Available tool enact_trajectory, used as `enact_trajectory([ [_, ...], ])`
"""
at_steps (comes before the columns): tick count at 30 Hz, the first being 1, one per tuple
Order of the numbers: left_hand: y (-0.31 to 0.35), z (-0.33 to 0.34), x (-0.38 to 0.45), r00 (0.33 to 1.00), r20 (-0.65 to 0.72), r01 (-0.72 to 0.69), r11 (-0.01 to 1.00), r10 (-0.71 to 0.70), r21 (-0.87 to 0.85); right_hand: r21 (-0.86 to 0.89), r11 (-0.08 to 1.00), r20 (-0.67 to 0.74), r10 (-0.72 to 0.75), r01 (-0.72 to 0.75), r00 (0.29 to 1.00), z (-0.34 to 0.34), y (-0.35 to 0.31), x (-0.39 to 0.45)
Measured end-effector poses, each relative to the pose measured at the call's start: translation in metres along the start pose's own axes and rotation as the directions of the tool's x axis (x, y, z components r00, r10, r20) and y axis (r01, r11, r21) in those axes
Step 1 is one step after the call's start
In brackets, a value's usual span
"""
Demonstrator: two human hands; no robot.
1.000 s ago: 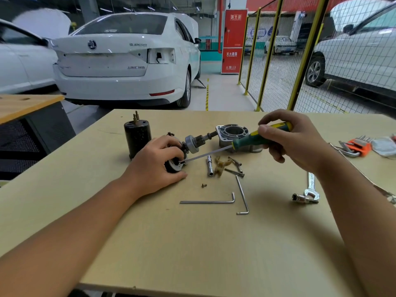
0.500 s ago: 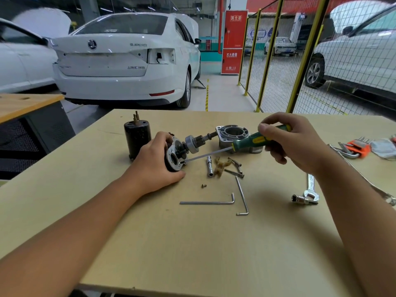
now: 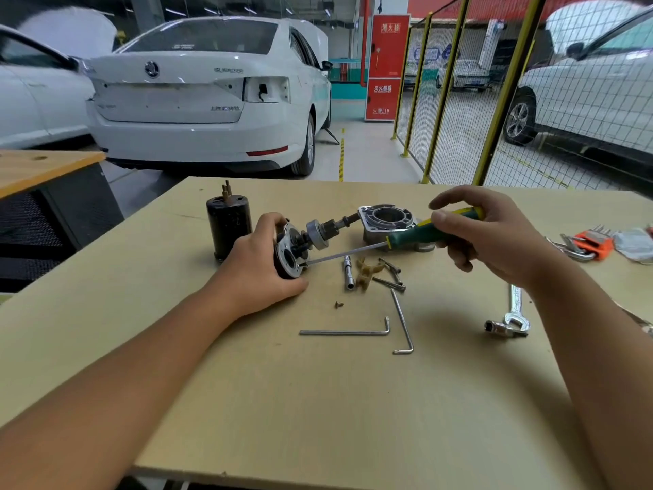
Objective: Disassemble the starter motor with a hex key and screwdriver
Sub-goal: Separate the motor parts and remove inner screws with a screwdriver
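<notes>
Starter motor [image 3: 293, 252] gripped by left hand [image 3: 259, 274]; screwdriver [image 3: 406, 238] tip touching.

Left hand [image 3: 259, 274] rolled motor end [image 3: 288, 258] up, maybe slightly; screwdriver [image 3: 406, 238] engaged.

A single view is supplied, from a wide-angle camera worn on the person's head. It looks forward and downward across the tabletop [image 3: 353, 401] from the near edge. Both forearms enter from the bottom corners and converge on the left hand [image 3: 261, 274] and right hand [image 3: 494, 238] in mid-frame, close to the lens. The upper third of the frame looks beyond the far tabletop edge into a workshop, taking in a white car [image 3: 205, 97] and a yellow-framed mesh fence [image 3: 494, 100]. Straight lines bow toward the frame edges. No second view exists, so no region is shared.
</notes>
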State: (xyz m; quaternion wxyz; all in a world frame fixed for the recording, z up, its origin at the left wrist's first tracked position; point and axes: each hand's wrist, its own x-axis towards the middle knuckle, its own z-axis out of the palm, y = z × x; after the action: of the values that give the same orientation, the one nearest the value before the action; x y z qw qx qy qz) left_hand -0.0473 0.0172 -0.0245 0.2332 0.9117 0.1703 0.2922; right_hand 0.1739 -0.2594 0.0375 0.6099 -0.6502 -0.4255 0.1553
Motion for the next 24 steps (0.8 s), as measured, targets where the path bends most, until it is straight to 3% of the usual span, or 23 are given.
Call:
enact_trajectory([
  [5,0.0008,-0.0001,0.0003,1.000,-0.002,-0.005,1.000,0.005,-0.021,0.060,0.998,0.051,-0.041,0.038,0.998,-0.0025,-0.0020,-0.0015],
  [12,0.0046,-0.0024,-0.0017,1.000,0.004,-0.006,0.999,0.007,-0.050,0.054,0.998,0.005,0.030,-0.031,1.000,0.0036,-0.0020,-0.0015],
  [24,0.0020,-0.0044,-0.0002,0.998,0.052,0.046,0.999,-0.046,0.001,0.066,0.998,0.007,-0.007,0.007,1.000,0.0040,-0.0038,-0.0039],
])
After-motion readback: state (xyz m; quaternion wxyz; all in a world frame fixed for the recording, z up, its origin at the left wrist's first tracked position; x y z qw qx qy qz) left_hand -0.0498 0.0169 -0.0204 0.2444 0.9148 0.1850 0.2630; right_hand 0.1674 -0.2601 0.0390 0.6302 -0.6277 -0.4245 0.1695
